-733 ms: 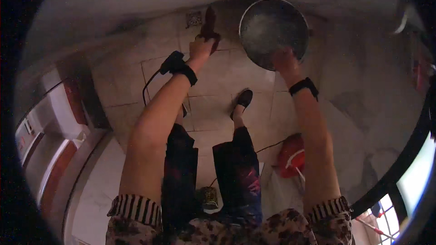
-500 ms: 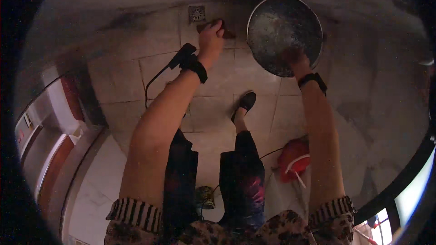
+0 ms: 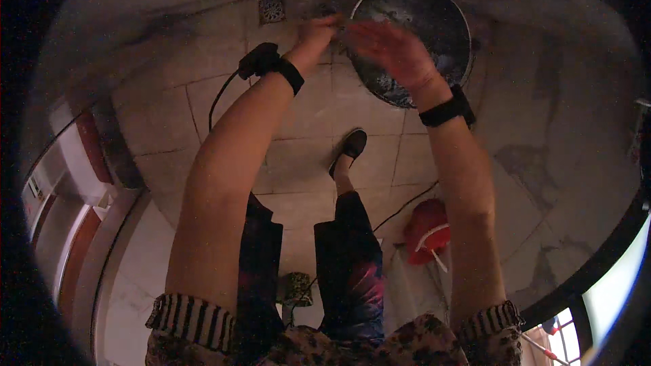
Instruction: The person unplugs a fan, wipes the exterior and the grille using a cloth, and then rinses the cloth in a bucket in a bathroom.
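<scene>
My left hand (image 3: pixel 316 34) is closed, over the tiles left of a large round basin (image 3: pixel 468 34). What its fingers grip is mostly hidden; only a small dark bit shows above them. My right hand (image 3: pixel 400 51) reaches across the basin's left part, its fingers stretched out toward my left hand and smeared by motion. Its fingertips come close to the left fingers; whether they touch I cannot tell. Inside the basin the surface is dark with pale patches, perhaps water.
A square floor drain (image 3: pixel 272 10) lies left of my left hand, near the wall. Black straps with boxes sit on both wrists; a cable (image 3: pixel 218 98) runs from the left one. A red bag-like thing with a white strip (image 3: pixel 428 230) lies by my right forearm. A patterned pot-like thing (image 3: pixel 298 289) is between my legs.
My right hand has come up out of the basin and moved left to my left hand. The brown thing seen in my left hand is now mostly hidden. The whole view has shifted slightly.
</scene>
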Available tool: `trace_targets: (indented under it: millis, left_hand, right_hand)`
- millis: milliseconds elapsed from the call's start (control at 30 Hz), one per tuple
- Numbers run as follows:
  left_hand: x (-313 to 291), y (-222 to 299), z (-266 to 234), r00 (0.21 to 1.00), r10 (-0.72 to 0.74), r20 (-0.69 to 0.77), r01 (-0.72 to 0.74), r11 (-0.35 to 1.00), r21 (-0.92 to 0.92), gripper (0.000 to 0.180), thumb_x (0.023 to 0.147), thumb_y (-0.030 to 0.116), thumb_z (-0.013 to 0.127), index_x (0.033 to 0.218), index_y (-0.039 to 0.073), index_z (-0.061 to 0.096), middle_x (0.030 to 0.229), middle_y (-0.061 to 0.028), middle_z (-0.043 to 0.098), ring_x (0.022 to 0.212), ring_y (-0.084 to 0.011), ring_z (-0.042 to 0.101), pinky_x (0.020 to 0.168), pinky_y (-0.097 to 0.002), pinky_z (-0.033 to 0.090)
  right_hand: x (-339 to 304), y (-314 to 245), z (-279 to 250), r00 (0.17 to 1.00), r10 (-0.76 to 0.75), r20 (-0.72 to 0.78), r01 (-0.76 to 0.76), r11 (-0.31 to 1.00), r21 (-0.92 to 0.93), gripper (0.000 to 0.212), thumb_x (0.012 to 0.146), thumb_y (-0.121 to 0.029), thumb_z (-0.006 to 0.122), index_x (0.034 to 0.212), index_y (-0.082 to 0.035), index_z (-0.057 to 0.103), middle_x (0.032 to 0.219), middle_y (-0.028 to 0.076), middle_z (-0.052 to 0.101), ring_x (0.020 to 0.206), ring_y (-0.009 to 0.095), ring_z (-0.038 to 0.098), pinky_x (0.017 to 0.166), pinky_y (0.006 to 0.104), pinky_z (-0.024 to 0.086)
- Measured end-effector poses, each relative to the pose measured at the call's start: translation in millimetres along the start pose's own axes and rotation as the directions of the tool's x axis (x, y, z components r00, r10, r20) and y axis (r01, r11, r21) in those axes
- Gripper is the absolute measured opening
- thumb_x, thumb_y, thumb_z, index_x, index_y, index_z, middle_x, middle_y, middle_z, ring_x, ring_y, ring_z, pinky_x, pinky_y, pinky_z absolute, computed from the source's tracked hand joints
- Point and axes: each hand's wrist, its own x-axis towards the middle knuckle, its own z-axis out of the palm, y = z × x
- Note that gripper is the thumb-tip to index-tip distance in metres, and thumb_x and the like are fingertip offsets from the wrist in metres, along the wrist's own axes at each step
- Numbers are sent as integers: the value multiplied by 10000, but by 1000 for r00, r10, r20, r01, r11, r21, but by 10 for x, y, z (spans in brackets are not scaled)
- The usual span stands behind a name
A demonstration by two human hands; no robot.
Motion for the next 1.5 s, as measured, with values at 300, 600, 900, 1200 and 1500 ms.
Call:
trace_targets:
  millis: [300,600,900,1200,1500]
  left_hand:
    - [-26,-121,-267,882,-467,-62,199,489,-849,243,817,238,632,988,76,571,989,-55,606,920,-224,577,802,-350,469]
    - [191,-557,-803,933,-349,92,312,651,-692,240,818,220,620,991,61,571,983,-67,610,862,-214,593,751,-345,486]
    - [-219,-220,-1517,880,-438,184,420,538,-731,214,837,268,586,923,75,618,869,-46,638,763,-188,606,706,-328,491]
    - [-1466,666,-1971,922,-365,132,377,922,-85,425,748,496,641,862,86,635,710,-5,580,540,-89,505,427,-273,377]
    - [-766,306,-2384,906,155,-395,156,744,650,536,827,466,509,753,-51,630,699,-175,629,685,-317,627,620,-418,477]
  right_hand:
    - [-531,249,-1934,858,-281,-430,140,933,-331,423,902,-274,387,1265,-59,393,1362,121,356,1233,309,371,980,476,341]
    - [523,629,-959,972,-73,-223,96,991,94,418,865,-284,490,1192,-23,480,1219,178,494,1181,323,428,1028,437,321]
    - [1043,1661,549,908,213,-361,-212,976,43,436,835,-458,487,1079,-98,522,1037,121,568,994,344,533,879,471,415]
    - [1297,2362,1203,998,-54,-40,53,998,-44,362,897,-397,427,1109,-113,501,1038,72,555,930,256,533,750,430,458]
    - [1559,2246,2138,938,-17,-346,63,990,125,359,895,-156,466,1222,-11,433,1224,148,487,1101,307,480,931,407,394]
